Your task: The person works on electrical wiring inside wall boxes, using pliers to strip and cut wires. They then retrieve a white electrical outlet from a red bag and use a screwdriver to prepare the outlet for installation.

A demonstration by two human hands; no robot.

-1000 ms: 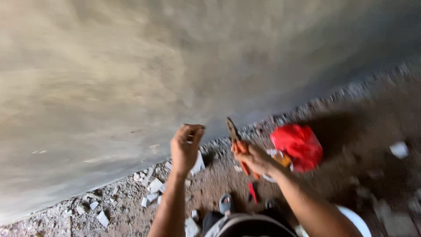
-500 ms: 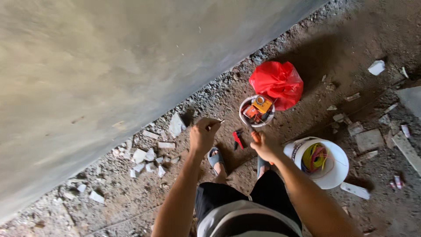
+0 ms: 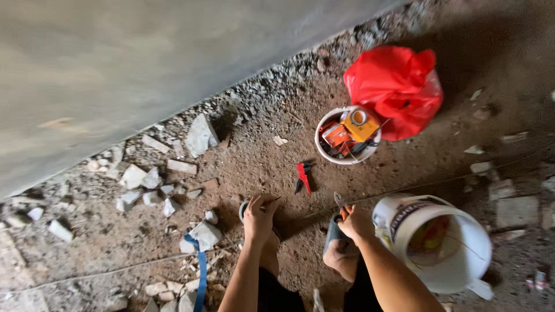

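My left hand (image 3: 259, 217) is low over the dirt floor, fingers pinched on a thin nail or small pin (image 3: 272, 201). My right hand (image 3: 354, 222) grips orange-handled pliers (image 3: 341, 205), jaws pointing up. Both hands hover just above my sandalled feet. Red-handled pliers (image 3: 302, 176) lie on the ground a little ahead of my hands. A small white bowl (image 3: 325, 151) of tools, with a yellow tape measure (image 3: 359, 123) in it, stands beyond them.
A grey plastered wall (image 3: 144, 63) fills the upper left, with rubble chunks (image 3: 199, 136) along its base. A red plastic bag (image 3: 399, 86) sits behind the bowl. A large white bucket (image 3: 457, 263) stands at my right. A blue strap (image 3: 200, 271) lies among debris.
The view has tilted from the wall down to the floor. Both hands have dropped from the wall to just above the ground, still holding the pliers and the small pin.
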